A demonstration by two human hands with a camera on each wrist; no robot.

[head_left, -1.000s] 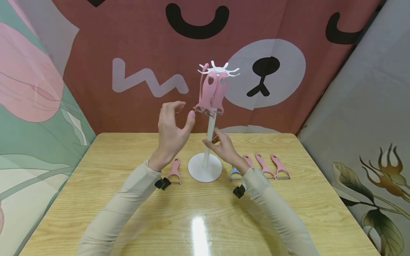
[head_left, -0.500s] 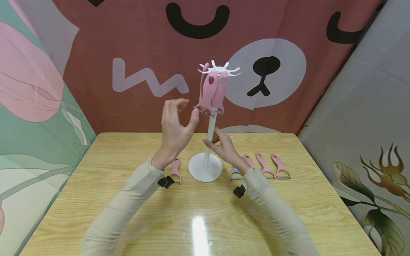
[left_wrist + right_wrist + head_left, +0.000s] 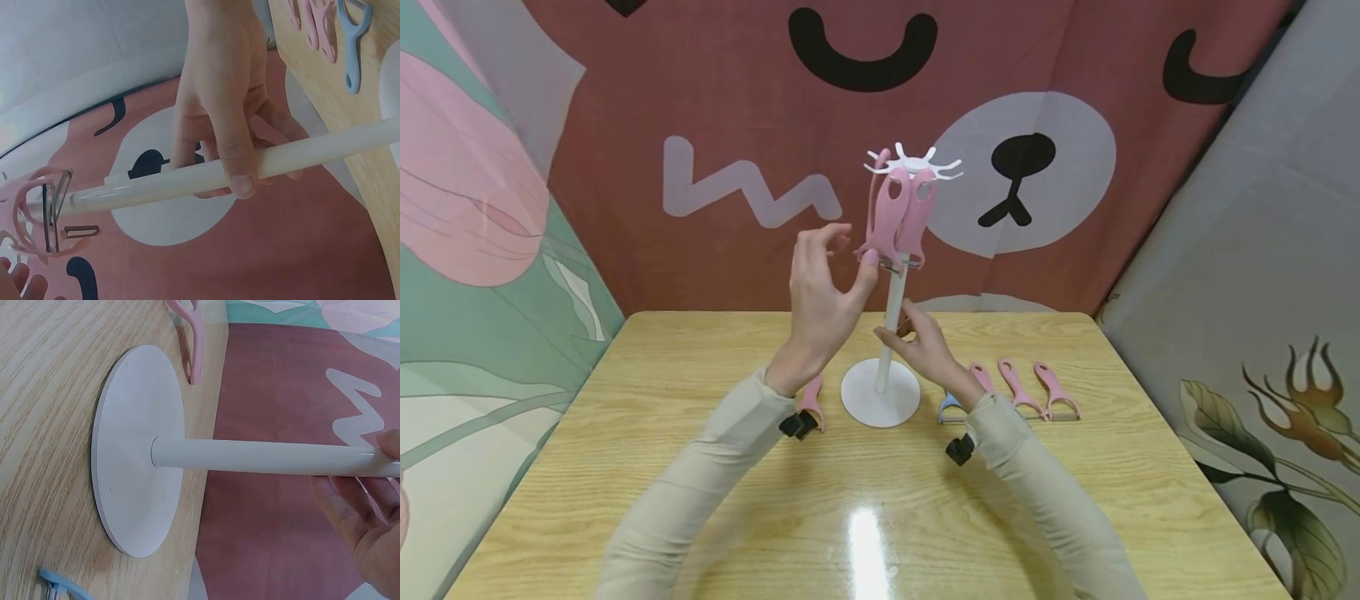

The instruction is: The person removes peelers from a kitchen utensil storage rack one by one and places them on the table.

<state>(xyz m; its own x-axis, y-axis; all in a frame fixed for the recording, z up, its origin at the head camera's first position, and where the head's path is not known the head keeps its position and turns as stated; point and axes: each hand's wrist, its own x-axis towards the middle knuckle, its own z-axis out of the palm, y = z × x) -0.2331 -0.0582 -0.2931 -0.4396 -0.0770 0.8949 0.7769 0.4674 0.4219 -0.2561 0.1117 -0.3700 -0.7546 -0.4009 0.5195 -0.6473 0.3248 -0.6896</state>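
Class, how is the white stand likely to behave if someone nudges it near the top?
It would probably tip before sliding, since the pole is tall and slender and the hanging pink peelers are bunched on one side of the hooks. The broad, flat base should resist small nudges. With the right hand holding the pole, it would likely stay steadier.

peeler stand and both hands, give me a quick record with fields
stand: white, round base on the wooden table
hanging near its top: three pink peelers
right hand: grips the pole
left hand: beside the hanging peelers, contact unclear
right of base: blue peeler, three loose pink peelers
left of base: single pink peeler, partly hidden in head view
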